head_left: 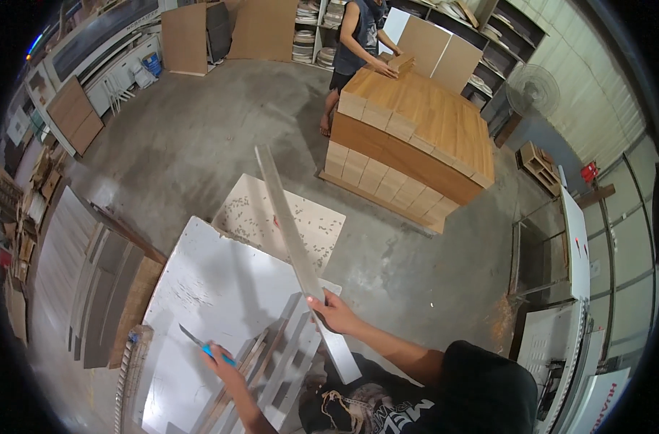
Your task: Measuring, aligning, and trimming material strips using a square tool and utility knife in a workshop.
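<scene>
My right hand [334, 313] is closed around a long, narrow pale grey strip of board [289, 231] and holds it up at a slant. Its far end points away from me, and its near end comes down close to my shirt. In my left hand [227, 370] is a knife with a blue handle and a pointed blade [193, 335], which points to the far left, apart from the strip. Below both hands, several similar narrow strips [287, 352] lie side by side on a white-topped table [199, 278].
Beyond the table is a beige panel [319, 226] scattered with small dark bits. Another person [355, 43] handles small wooden boards at a large stack of wood pieces [423, 108]. Long boards [109, 304] lean at the left; a fan [532, 90] stands far right.
</scene>
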{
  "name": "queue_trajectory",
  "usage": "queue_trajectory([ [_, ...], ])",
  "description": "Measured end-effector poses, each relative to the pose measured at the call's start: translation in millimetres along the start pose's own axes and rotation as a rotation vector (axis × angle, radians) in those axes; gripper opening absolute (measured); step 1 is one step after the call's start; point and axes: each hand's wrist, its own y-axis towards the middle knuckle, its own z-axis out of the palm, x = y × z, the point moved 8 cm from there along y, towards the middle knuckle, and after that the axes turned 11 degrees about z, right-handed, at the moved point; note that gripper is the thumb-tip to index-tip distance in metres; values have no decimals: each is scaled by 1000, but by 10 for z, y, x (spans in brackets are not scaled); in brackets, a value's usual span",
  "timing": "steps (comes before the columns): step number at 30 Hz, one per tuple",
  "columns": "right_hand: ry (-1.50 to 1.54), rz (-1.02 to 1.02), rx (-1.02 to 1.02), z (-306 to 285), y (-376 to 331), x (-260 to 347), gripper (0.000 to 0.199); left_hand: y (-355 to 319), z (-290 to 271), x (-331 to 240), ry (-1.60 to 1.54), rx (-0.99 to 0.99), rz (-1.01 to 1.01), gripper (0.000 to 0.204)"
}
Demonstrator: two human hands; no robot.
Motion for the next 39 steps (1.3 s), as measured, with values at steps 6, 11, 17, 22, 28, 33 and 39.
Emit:
queue_trajectory([
  [6,21,-88,139,745,171,-64,52,-1275,568,-569,-369,65,-272,21],
  [11,-62,-60,177,1183,-98,-31,50,-1682,679,-1082,-84,430,-107,49],
  [17,-75,-36,235,1584,-415,-116,62,-1741,495,-1455,13,499,48,69],
  [22,22,-28,159,1733,-548,-357,54,-1849,266,-1605,62,510,-114,66],
  [28,103,124,259,1812,-608,-852,51,-1876,141,-1662,159,452,148,67],
  [33,-51,0,106,1741,-906,-703,57,-1985,101,-1655,25,451,143,66],
  [39,-182,-105,30,1577,-943,-576,68,-2030,271,-1962,36,460,207,66],
])
